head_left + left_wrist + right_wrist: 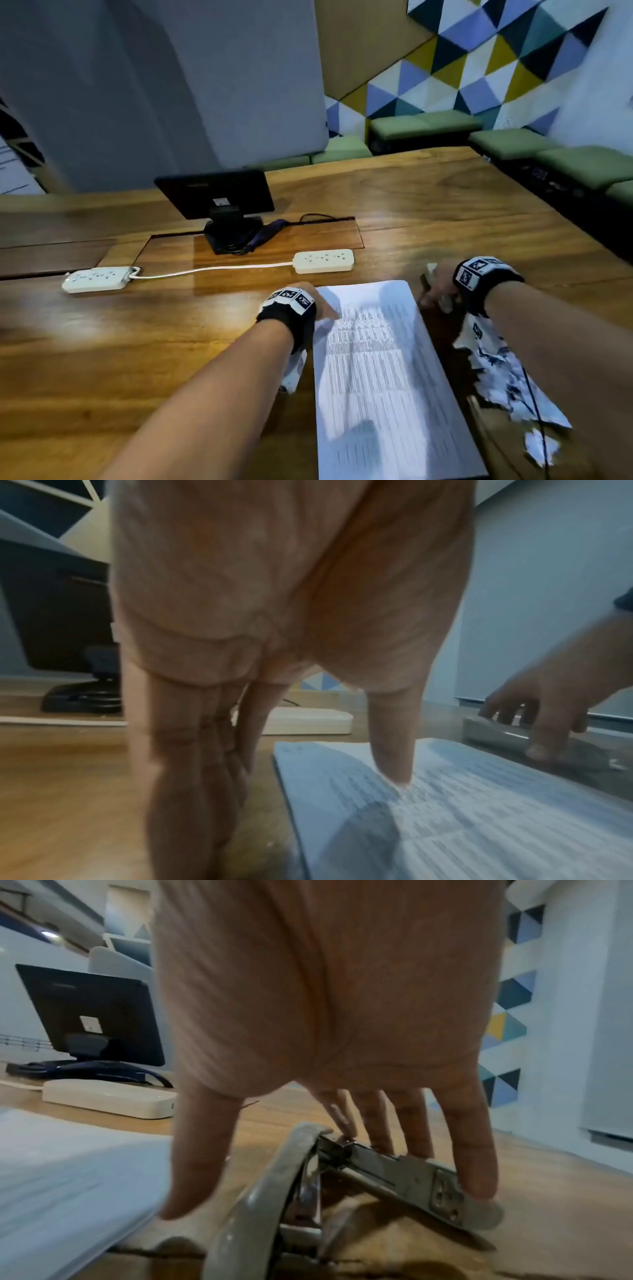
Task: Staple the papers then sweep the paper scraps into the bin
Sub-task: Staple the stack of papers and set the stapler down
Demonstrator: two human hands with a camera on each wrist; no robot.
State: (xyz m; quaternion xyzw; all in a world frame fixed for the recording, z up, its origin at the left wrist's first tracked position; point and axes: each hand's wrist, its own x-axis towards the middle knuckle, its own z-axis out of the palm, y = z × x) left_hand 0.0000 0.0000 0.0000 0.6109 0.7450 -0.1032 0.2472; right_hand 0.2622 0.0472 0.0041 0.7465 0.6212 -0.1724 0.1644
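Note:
A stack of printed papers [376, 359] lies on the wooden table [137, 342] in front of me. My left hand [318, 308] stands at the stack's top left corner. Its thumb [394, 750] presses on the top sheet [479, 804], and its straight fingers [192, 750] touch the table beside the stack. My right hand [436, 291] reaches down over a grey stapler [267, 1191] just right of the stack. The thumb is on the stapler's near side and the fingers [476, 1150] on its metal magazine [411, 1172]. Torn paper scraps [507, 377] lie under my right forearm, and more scraps [294, 373] under my left wrist.
Two white power strips [323, 261] [96, 279], joined by a cable, lie beyond the papers. A black monitor [214, 197] stands behind them. Green cushioned benches [513, 144] line the far and right sides of the table. No bin is in view.

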